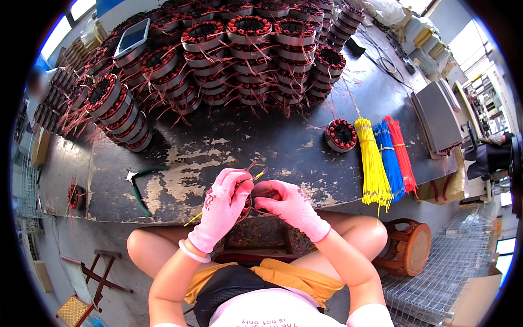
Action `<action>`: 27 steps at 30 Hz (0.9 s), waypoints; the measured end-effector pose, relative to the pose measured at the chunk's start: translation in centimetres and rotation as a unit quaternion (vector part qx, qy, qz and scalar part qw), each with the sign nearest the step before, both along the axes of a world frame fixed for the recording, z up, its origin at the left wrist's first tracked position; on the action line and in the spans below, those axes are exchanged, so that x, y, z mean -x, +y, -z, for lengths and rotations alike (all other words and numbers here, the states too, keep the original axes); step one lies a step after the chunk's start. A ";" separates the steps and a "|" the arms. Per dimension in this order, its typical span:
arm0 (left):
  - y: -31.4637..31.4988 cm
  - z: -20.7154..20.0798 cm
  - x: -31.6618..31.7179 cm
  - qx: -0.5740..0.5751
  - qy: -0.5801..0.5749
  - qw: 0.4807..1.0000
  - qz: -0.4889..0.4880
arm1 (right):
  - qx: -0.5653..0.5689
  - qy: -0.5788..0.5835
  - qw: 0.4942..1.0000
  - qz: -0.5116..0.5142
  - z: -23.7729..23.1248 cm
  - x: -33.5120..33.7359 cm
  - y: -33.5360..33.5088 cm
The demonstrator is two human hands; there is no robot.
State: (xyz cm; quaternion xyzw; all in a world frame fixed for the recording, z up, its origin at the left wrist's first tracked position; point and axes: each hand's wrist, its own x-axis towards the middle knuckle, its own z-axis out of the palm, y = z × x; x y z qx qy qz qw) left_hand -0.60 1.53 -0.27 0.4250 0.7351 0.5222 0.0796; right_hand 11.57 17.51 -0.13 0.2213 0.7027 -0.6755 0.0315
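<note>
Gloves [311, 222] in pink cover both hands, which come together over the lap at the near edge of the table [283, 155]. The left hand [224, 197] has a narrow grip: its thumb and fingers close on a thin yellow wire [259, 175]. The right hand [286, 203] is curled, thumb near fingertips, just beside it; whether it pinches a strand I cannot tell. The stator [246, 209] lies low between the two hands, partly hidden behind the left one, with only a strip of its red winding showing.

The relation that counts is here: the wire's long axis slants from lower left to upper right, passing behind the left hand and coming out above the thumb. Its upper end points away from the body, beside some fine red strands, while the stator sits below that end, toward the lap. The left hand is nearer to the wire; the right fingertips are close to the stator's right side.

Farther out, pliers [143, 198] with green handles lie left of the hands. To the right, a lone stator [342, 135] stands just beside a yellow bundle [372, 161], then a blue bundle [388, 158] and a red bundle [401, 154]. Beyond them all, tall stacks [249, 53] of stators fill the far side, trailing red leads.
</note>
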 end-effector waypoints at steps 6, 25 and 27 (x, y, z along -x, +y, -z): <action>0.1 0.6 -0.3 0.010 -0.043 0.999 0.007 | -0.103 0.081 0.989 0.069 2.1 0.5 -1.9; -0.5 -1.5 -0.3 0.127 0.108 0.985 0.046 | -0.417 0.258 0.868 0.076 -0.9 -2.0 -1.0; -0.3 -1.7 -0.5 0.129 0.140 0.980 0.058 | -0.406 0.270 0.871 0.060 -0.7 -1.8 -0.6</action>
